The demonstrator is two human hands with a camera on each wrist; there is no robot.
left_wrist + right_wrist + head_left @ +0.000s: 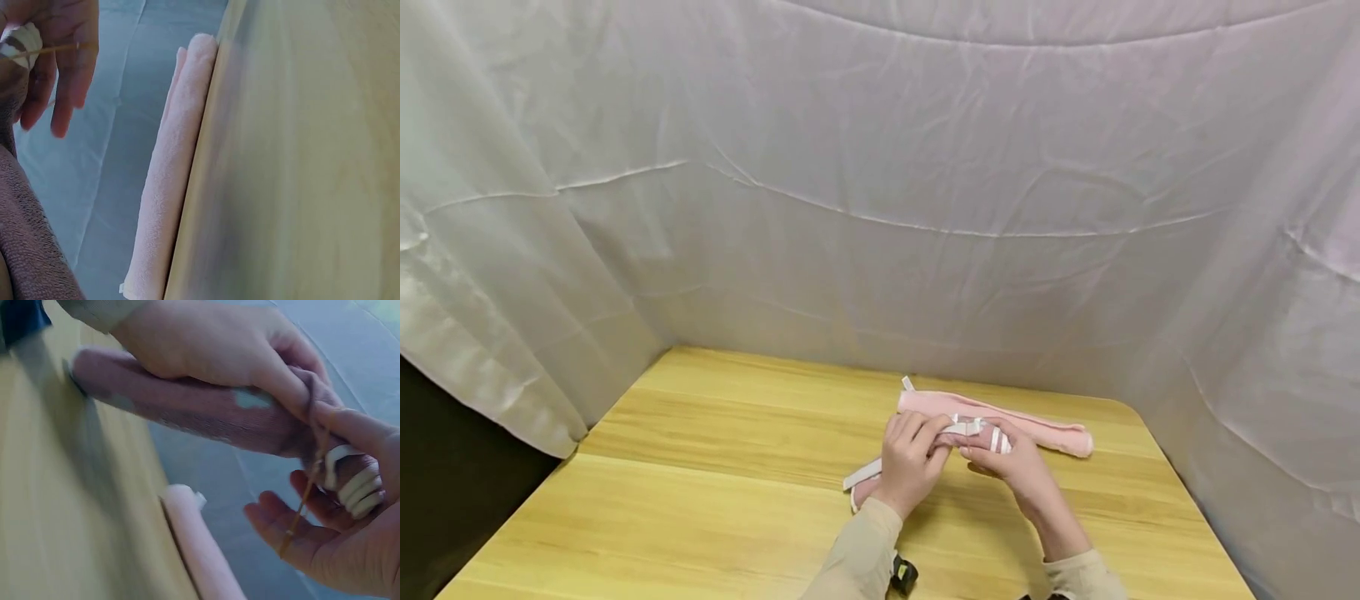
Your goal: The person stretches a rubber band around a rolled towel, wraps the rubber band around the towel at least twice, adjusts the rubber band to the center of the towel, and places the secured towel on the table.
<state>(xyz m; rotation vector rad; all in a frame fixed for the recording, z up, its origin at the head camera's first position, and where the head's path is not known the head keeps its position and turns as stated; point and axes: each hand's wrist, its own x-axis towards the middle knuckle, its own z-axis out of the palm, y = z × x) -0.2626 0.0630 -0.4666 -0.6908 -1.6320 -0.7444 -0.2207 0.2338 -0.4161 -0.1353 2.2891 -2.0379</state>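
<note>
A mauve rolled towel (pixel 187 409) with white stripes at one end is held up over the table between both hands. My left hand (pixel 910 458) grips the roll from above, fingers wrapped over it near the striped end. Around that end curve the thumb and fingers of my right hand (pixel 1015 467). A thin tan rubber band (pixel 306 494) is stretched from the right thumb to the right fingers, beside the striped end. Behind the hands, a pink rolled towel (pixel 1052 432) lies on the table with a small white tag at its left end.
The wooden table (pixel 700 492) has a rounded back right corner. Pale curtains (pixel 880 275) hang behind it and at both sides. A small black device (pixel 904 575) sits by the left wrist.
</note>
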